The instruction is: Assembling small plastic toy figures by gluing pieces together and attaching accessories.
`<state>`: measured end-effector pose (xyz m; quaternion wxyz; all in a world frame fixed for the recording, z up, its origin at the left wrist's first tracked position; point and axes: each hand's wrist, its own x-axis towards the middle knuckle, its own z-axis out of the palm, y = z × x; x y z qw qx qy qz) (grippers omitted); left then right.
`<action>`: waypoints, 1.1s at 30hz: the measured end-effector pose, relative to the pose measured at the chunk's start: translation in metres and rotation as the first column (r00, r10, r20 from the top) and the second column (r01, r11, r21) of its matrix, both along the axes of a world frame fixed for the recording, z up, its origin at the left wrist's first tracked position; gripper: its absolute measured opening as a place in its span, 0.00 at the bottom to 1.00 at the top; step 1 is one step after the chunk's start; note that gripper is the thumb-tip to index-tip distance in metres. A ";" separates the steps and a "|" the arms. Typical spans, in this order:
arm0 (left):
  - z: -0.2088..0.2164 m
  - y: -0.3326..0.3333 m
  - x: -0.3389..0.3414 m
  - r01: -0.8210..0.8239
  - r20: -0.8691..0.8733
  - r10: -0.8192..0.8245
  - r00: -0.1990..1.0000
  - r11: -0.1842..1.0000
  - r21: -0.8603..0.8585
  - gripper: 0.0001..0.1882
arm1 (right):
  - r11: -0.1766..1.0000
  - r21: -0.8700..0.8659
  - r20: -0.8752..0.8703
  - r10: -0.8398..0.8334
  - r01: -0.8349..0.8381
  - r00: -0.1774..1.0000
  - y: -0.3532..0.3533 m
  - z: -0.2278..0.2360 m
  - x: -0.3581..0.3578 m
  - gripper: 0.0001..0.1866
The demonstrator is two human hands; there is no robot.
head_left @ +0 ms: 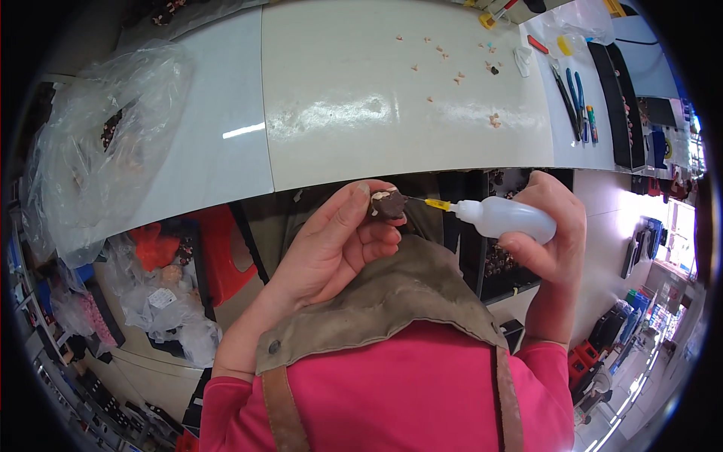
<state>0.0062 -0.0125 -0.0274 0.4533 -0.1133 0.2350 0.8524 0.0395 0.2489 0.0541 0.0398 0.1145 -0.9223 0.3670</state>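
Between the thumb and fingers of my left hand [331, 237] is a small dark brown piece [388, 204] with pale pinkish bits on it; its exact kind is unclear. My right hand [553, 226] grips a translucent white squeeze bottle [512, 220], tilted nearly level. The bottle's yellow needle tip [437, 204] points left, its thin end at or very close to the brown piece. Both hands are in front of my apron, just below the table's near edge. Small pinkish pieces [459, 77] lie scattered on the white table [339, 83].
Clear plastic bags [113, 143] cover the table's left end. On the right lie pliers [577, 98], a dark pointed tool [565, 94] and a long black tray [621, 113]. Below the table are a red stool [222, 252] at left and a dark drawer of small brown pieces [501, 264] at right.
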 end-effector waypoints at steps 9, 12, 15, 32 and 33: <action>0.009 0.002 -0.009 -0.096 0.067 0.092 0.993 0.994 0.049 0.18 | 0.797 -0.331 0.046 -0.521 0.505 0.852 0.092 -0.061 -0.039 0.17; 0.012 0.008 -0.016 -0.122 0.032 0.121 0.992 0.992 0.025 0.18 | 0.734 -0.400 0.048 -0.582 0.549 0.812 0.129 -0.080 -0.059 0.17; 0.011 0.011 -0.023 -0.141 -0.074 0.144 0.987 0.989 0.043 0.18 | 0.743 -0.236 -0.006 -0.646 0.627 0.763 0.141 -0.087 -0.070 0.17; 0.012 0.046 -0.054 -0.078 -0.401 -0.110 0.909 0.902 -0.425 0.23 | 0.909 0.019 -0.085 -0.413 0.416 0.907 0.049 -0.078 -0.040 0.06; 0.009 0.046 -0.054 -0.063 -0.395 -0.120 0.911 0.905 -0.421 0.22 | 0.910 0.017 -0.083 -0.413 0.415 0.907 0.050 -0.078 -0.042 0.06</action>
